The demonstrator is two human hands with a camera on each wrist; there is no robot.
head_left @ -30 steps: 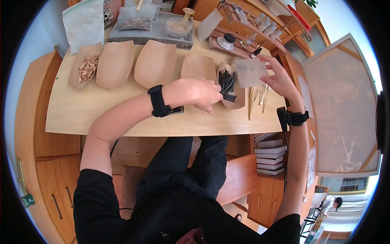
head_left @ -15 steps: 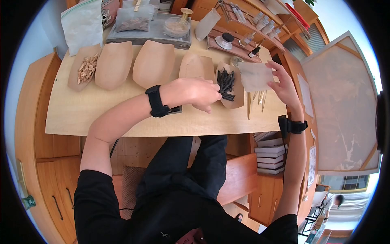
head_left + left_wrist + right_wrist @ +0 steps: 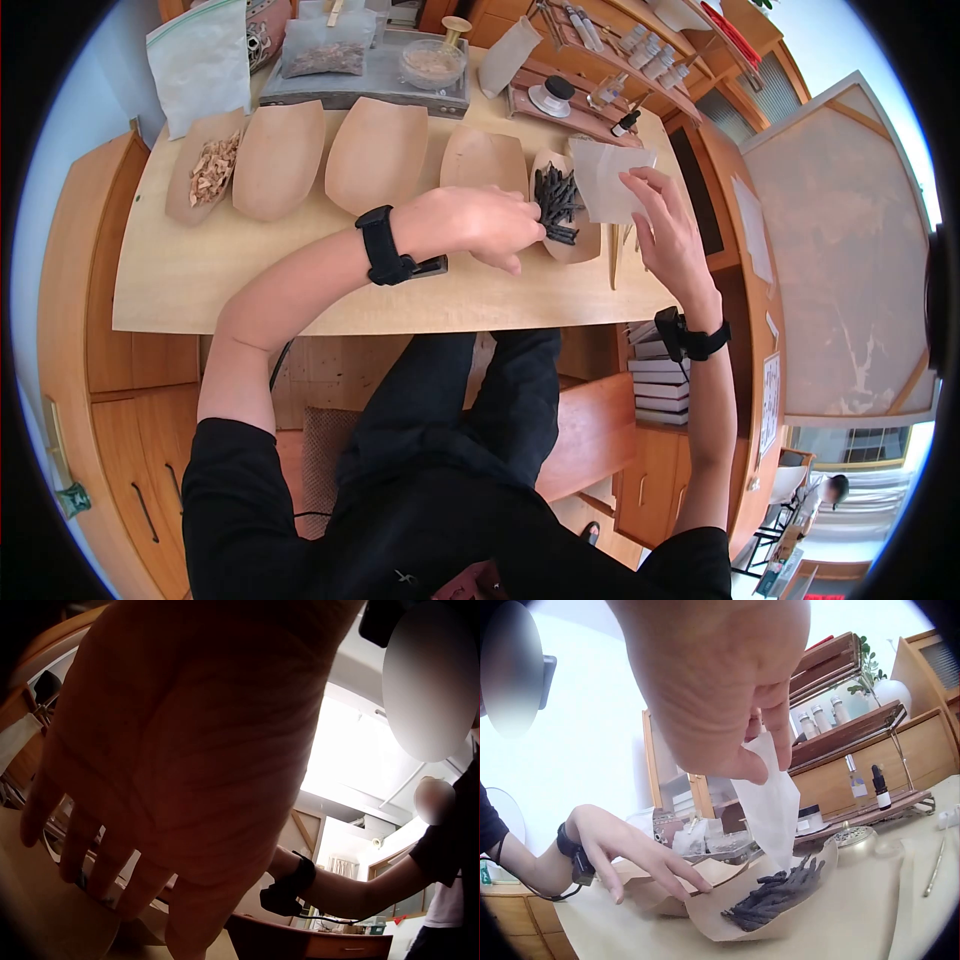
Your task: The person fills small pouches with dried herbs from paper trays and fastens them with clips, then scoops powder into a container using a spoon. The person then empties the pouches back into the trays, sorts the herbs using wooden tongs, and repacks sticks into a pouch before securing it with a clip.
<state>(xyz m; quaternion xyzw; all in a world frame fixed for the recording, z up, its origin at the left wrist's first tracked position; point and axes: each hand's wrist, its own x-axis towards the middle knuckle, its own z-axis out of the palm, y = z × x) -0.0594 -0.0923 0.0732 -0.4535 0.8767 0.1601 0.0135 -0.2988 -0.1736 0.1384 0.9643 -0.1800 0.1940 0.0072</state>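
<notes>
My right hand (image 3: 668, 235) pinches a small translucent white bag (image 3: 605, 182) between thumb and fingers. In the right wrist view the bag (image 3: 769, 806) hangs flat, its lower end close over the dark sticks (image 3: 776, 896). These short, wrinkled black sticks (image 3: 556, 200) lie heaped in a narrow tan paper tray (image 3: 575, 248). My left hand (image 3: 488, 228) is palm down with its fingers extended, fingertips right at that tray's left rim. The left wrist view shows mostly the palm (image 3: 180, 757) of this hand, in shadow.
Left of the sticks stand more tan trays (image 3: 375, 155), one with pale wood chips (image 3: 213, 170). Thin metal tools (image 3: 614, 258) lie right of the sticks. At the back are a grey board (image 3: 370, 95), a plastic bag (image 3: 200, 70) and a rack with small bottles (image 3: 655, 60).
The right hand and bag first shifted slightly right, then back left, with the right wrist coming nearer the body. The left hand has hardly moved.
</notes>
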